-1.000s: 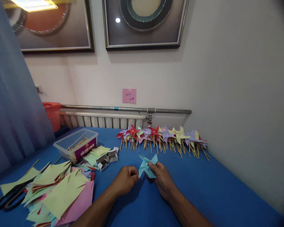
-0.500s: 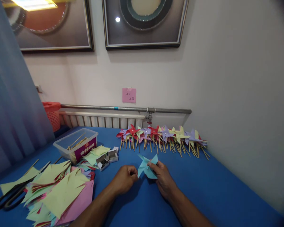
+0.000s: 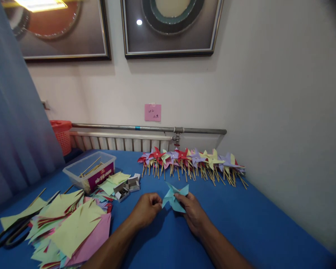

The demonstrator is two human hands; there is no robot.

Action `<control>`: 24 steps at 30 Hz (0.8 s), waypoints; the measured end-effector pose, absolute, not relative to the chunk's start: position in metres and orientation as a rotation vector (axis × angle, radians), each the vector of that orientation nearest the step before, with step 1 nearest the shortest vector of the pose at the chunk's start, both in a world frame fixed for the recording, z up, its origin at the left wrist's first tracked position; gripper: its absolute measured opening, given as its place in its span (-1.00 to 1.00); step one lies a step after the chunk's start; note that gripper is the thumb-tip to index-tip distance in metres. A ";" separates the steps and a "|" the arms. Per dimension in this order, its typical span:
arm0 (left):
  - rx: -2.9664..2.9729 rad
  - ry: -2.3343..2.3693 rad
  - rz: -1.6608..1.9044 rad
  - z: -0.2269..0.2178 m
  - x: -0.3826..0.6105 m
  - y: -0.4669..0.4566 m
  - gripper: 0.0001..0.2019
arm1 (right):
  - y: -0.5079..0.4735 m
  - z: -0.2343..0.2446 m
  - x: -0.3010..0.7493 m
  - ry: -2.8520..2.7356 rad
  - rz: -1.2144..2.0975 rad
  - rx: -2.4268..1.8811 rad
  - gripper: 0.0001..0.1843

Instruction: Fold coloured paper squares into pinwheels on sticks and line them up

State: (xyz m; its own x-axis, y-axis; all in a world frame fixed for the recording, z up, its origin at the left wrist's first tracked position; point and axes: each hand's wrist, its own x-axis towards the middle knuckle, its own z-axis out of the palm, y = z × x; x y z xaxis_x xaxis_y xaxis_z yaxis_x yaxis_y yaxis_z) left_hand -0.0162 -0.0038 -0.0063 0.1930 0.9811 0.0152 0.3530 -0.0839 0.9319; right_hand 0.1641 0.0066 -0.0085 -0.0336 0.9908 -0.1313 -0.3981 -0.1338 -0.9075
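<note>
A light blue paper pinwheel [image 3: 170, 198] is held above the blue tabletop in my right hand [image 3: 194, 213], with the thumb pressed near its centre. Just left of it, my left hand [image 3: 148, 209] is closed in a pinch close to the pinwheel's left point. Whatever those fingers hold, if anything, is hidden. No stick shows under the pinwheel. Beyond my hands lies a row of finished pinwheels [image 3: 196, 158] in red, purple and yellow on thin sticks.
Cut paper sheets [image 3: 75, 228] are heaped at the left, beside black-handled scissors [image 3: 16, 231]. Behind them stand a clear plastic box [image 3: 70, 173] of sticks and small open boxes of pins [image 3: 121, 194]. A red basket [image 3: 63, 138] and a blue curtain [image 3: 22, 112] are at far left.
The light blue pinwheel has turned slightly in my right hand. My left hand has shifted a little up and left, still pinched.
</note>
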 end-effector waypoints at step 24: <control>1.809 1.544 0.920 0.001 -0.004 -0.014 -0.84 | 0.008 -0.018 0.157 -0.780 1.352 -0.989 -0.72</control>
State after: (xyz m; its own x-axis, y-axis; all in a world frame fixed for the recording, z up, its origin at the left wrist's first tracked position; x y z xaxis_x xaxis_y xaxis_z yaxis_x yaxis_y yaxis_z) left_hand -0.0042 -0.0142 0.0005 0.0907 0.9873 0.1306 0.5851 -0.1589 0.7952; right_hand 0.1569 0.0082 -0.0180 0.0913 0.9915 -0.0927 -0.4166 -0.0466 -0.9079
